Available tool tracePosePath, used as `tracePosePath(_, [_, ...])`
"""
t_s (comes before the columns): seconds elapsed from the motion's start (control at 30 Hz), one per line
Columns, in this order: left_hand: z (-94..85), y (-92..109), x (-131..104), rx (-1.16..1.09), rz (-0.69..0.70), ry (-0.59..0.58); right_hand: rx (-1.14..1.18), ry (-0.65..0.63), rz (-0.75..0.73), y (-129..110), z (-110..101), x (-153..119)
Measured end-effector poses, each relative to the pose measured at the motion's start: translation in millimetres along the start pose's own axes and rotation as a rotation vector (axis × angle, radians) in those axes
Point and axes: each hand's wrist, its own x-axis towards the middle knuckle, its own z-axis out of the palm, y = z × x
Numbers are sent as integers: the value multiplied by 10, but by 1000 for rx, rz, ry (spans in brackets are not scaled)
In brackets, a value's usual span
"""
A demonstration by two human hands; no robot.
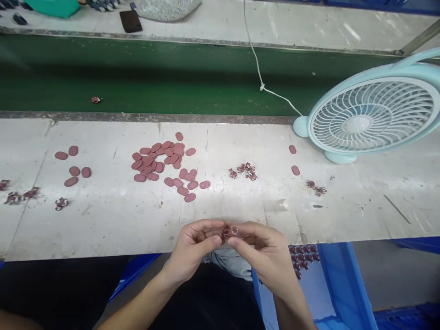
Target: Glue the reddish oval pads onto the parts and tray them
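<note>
Close to the table's front edge, my left hand (194,247) and my right hand (263,250) meet over a small dark-red figure part (226,233) with pale markings. Thumb and forefinger of each hand pinch it from either side; its exact kind is too small to make out. Beyond my hands lies a small cluster of similar dark-red and white parts (245,170). Ahead and to the left, a loose pile of flat reddish-brown oval pieces (147,162) is spread on the white table (120,220).
A light-blue fan (371,119) stands at the right, its white cable (256,59) crossing a green belt (192,82). A clear small bottle (295,205) with a dark tip lies right of centre. Below the edge sits a blue crate (357,284) holding rows of dark-red parts (304,256).
</note>
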Motion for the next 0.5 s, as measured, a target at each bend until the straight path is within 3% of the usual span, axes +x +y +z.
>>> tracePosePath(0.23, [-14,-34,25,18,-17,13,-127,-66,0,-116,-54,37])
tracePosePath(0.5, [57,-71,21,16,39,40,108,-64,70,-48,-53,71])
